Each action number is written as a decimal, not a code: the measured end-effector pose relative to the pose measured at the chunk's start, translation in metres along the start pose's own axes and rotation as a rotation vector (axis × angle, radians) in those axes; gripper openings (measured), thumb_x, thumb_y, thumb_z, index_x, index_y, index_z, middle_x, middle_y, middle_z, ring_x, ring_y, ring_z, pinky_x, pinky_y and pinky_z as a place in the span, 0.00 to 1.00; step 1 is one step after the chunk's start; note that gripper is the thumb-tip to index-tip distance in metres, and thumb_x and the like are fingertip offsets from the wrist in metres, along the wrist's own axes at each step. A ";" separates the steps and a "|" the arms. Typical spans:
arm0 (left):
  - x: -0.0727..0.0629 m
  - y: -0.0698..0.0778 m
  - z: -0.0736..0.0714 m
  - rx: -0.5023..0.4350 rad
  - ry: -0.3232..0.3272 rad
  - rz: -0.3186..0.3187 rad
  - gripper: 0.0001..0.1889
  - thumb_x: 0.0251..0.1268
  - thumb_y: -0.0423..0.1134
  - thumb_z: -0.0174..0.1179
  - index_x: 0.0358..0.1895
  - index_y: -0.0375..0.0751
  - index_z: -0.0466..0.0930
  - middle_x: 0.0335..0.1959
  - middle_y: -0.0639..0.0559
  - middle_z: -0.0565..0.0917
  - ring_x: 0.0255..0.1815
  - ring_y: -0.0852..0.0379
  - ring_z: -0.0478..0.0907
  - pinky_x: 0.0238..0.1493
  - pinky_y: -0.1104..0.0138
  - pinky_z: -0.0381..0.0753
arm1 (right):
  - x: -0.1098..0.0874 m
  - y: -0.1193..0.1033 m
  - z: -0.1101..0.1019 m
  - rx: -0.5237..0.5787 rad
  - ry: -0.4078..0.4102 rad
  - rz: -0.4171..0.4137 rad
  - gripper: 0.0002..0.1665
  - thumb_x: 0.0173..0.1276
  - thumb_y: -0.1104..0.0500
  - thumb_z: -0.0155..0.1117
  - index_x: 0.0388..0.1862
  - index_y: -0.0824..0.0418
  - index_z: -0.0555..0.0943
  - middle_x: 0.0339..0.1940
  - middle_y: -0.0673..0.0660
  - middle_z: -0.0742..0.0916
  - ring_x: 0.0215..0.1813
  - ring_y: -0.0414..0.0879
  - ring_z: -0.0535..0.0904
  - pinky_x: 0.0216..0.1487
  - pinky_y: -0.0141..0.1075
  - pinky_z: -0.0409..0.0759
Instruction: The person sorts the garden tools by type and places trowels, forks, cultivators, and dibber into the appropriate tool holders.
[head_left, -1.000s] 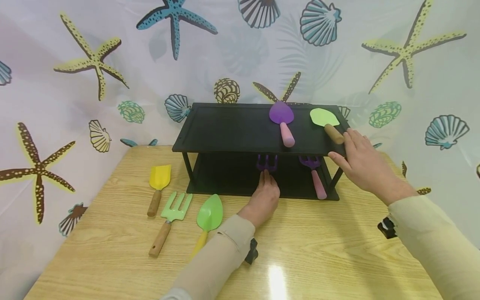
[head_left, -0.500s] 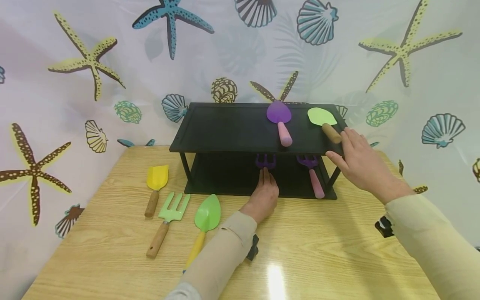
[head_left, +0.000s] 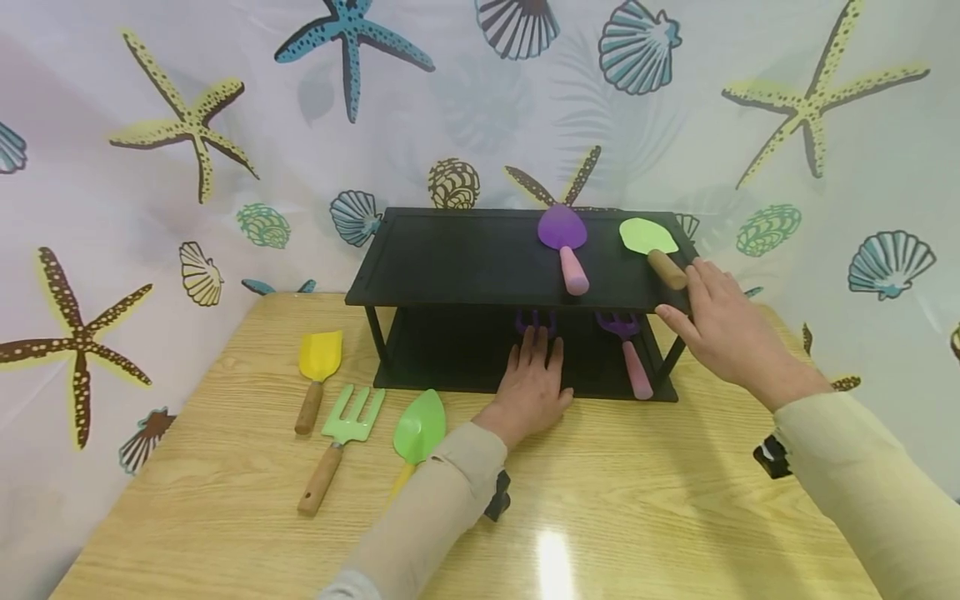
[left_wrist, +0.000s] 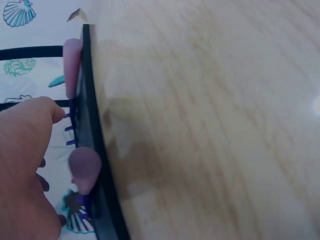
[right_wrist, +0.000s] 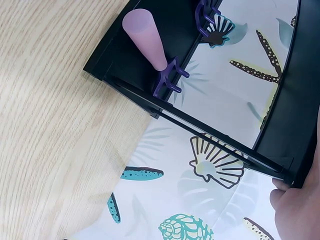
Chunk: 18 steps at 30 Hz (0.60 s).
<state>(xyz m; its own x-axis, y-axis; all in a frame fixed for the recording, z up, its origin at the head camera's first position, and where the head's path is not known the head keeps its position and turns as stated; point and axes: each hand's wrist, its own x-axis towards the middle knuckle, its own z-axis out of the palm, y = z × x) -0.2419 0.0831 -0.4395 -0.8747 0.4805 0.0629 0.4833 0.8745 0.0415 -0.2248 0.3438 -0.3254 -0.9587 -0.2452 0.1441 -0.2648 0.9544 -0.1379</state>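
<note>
A black two-tier rack [head_left: 457, 258] stands on the wooden table. My left hand [head_left: 531, 392] is over its lower tier with fingers spread, near a small purple hand fork [head_left: 522, 321]. In the left wrist view that fork's pink handle [left_wrist: 85, 167] shows apart from the hand. A second hand fork [head_left: 636, 367] with a pink handle lies at the lower tier's right end. My right hand [head_left: 731, 329] holds the upper tier's front right corner, thumb at the front edge. On the upper tier lie a purple trowel [head_left: 562, 229] and a light green trowel [head_left: 647, 236].
Left of the rack, a yellow shovel [head_left: 320, 357], a green hand fork [head_left: 352, 421] and a green trowel [head_left: 418, 425] with a yellow handle lie on the table [head_left: 225, 492]. The left sleeve partly covers that trowel's handle. A patterned cloth [head_left: 300, 150] hangs behind.
My left hand's fingers have spread apart from a bunched pose at the purple fork, which is let go on the lower tier. The right hand has stayed on the rack's corner.
</note>
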 end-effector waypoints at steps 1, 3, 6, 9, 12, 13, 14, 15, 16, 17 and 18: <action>-0.001 -0.001 -0.003 0.010 -0.005 0.006 0.40 0.75 0.60 0.45 0.80 0.42 0.46 0.82 0.39 0.46 0.83 0.40 0.42 0.79 0.49 0.56 | 0.000 0.000 0.000 0.001 0.000 0.000 0.51 0.80 0.36 0.36 0.77 0.78 0.43 0.78 0.78 0.50 0.80 0.71 0.44 0.80 0.60 0.41; -0.004 -0.003 -0.009 0.026 -0.002 0.022 0.41 0.74 0.61 0.46 0.80 0.42 0.46 0.82 0.39 0.46 0.83 0.40 0.42 0.79 0.49 0.57 | 0.000 0.000 0.000 0.004 -0.006 0.004 0.51 0.80 0.36 0.36 0.77 0.78 0.42 0.78 0.78 0.50 0.80 0.71 0.43 0.80 0.60 0.41; -0.009 -0.007 -0.018 0.063 0.000 0.046 0.42 0.74 0.62 0.45 0.80 0.42 0.46 0.82 0.39 0.46 0.83 0.40 0.42 0.79 0.49 0.56 | 0.001 -0.001 0.001 0.003 -0.011 0.008 0.51 0.80 0.36 0.35 0.77 0.78 0.42 0.78 0.78 0.49 0.80 0.71 0.43 0.80 0.60 0.41; -0.014 -0.011 -0.026 0.074 -0.006 0.060 0.42 0.73 0.62 0.46 0.80 0.42 0.45 0.82 0.39 0.45 0.83 0.41 0.39 0.80 0.49 0.53 | 0.001 -0.001 0.001 0.001 -0.011 0.010 0.52 0.79 0.35 0.35 0.77 0.78 0.41 0.79 0.78 0.49 0.80 0.71 0.43 0.80 0.60 0.41; -0.021 -0.016 -0.031 0.084 -0.001 0.082 0.43 0.73 0.62 0.47 0.80 0.42 0.45 0.82 0.41 0.45 0.83 0.42 0.38 0.81 0.49 0.52 | 0.001 0.000 0.002 -0.001 -0.003 0.008 0.51 0.79 0.35 0.36 0.77 0.78 0.42 0.78 0.78 0.50 0.80 0.72 0.44 0.80 0.60 0.42; -0.024 -0.018 -0.032 0.086 0.006 0.090 0.43 0.72 0.62 0.47 0.80 0.42 0.46 0.82 0.41 0.45 0.83 0.42 0.39 0.81 0.49 0.52 | 0.001 0.000 0.002 -0.001 0.001 0.006 0.51 0.79 0.36 0.36 0.77 0.78 0.42 0.78 0.78 0.50 0.80 0.72 0.44 0.80 0.60 0.42; -0.026 -0.021 -0.033 0.091 0.015 0.098 0.43 0.72 0.62 0.48 0.80 0.42 0.46 0.82 0.42 0.45 0.83 0.42 0.39 0.80 0.49 0.52 | 0.000 0.000 0.002 -0.002 0.003 0.004 0.51 0.79 0.36 0.36 0.77 0.78 0.42 0.78 0.78 0.50 0.80 0.72 0.44 0.80 0.60 0.42; -0.029 -0.023 -0.034 0.091 0.022 0.106 0.43 0.72 0.62 0.48 0.80 0.41 0.46 0.82 0.42 0.46 0.83 0.42 0.40 0.80 0.49 0.52 | 0.000 0.000 0.002 -0.003 0.006 0.002 0.51 0.80 0.36 0.36 0.77 0.78 0.42 0.78 0.78 0.51 0.79 0.72 0.45 0.80 0.60 0.42; -0.032 -0.025 -0.036 0.092 0.030 0.114 0.43 0.72 0.61 0.48 0.80 0.41 0.47 0.82 0.42 0.46 0.83 0.42 0.40 0.80 0.49 0.53 | 0.000 0.000 0.002 -0.003 0.006 0.001 0.51 0.80 0.36 0.37 0.77 0.78 0.42 0.78 0.78 0.51 0.79 0.72 0.45 0.80 0.60 0.43; -0.035 -0.027 -0.036 0.090 0.042 0.122 0.42 0.71 0.61 0.49 0.80 0.41 0.48 0.82 0.42 0.47 0.83 0.42 0.41 0.80 0.49 0.53 | 0.000 0.000 0.002 -0.004 0.006 0.001 0.51 0.80 0.36 0.37 0.77 0.78 0.43 0.78 0.78 0.51 0.79 0.72 0.45 0.80 0.60 0.43; -0.037 -0.029 -0.037 0.087 0.049 0.128 0.42 0.71 0.60 0.49 0.79 0.41 0.48 0.82 0.42 0.48 0.83 0.42 0.41 0.80 0.49 0.54 | 0.000 0.000 0.002 -0.001 0.003 0.002 0.51 0.80 0.36 0.37 0.77 0.78 0.42 0.78 0.78 0.50 0.79 0.72 0.44 0.80 0.60 0.42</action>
<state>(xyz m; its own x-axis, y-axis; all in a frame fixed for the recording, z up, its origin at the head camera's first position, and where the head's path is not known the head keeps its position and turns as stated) -0.2220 0.0371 -0.4059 -0.8022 0.5867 0.1111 0.5843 0.8096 -0.0562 -0.2254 0.3430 -0.3276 -0.9589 -0.2428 0.1465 -0.2628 0.9551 -0.1371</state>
